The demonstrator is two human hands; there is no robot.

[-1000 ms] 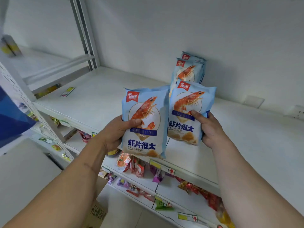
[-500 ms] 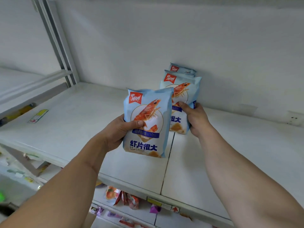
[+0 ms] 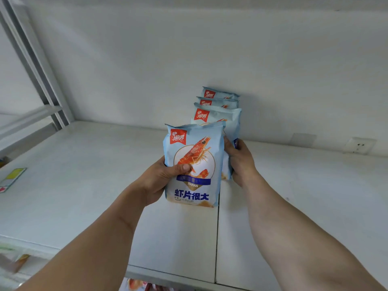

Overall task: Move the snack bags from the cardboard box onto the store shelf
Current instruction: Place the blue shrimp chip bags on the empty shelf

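Item 1: front snack bag (image 3: 194,164), upright, frame ctr, above white shelf (image 3: 84,175); my left hand (image 3: 159,179) grasps its left edge, thumb across the shrimp print. Item 2: third bag (image 3: 218,116), at 1 o'clock just behind; my right hand (image 3: 239,160) has fingers curled round its right side. Items 3–4: two rear bags (image 3: 219,97), at 12 o'clock by wall. Price tag (image 3: 12,177) at 9 o'clock on shelf.

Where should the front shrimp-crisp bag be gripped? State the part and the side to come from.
Grip the front bag at mid-height on its left edge, coming from the left, thumb on the face, as the left hand does. It stands upright, and the right hand and the row behind block the right side.
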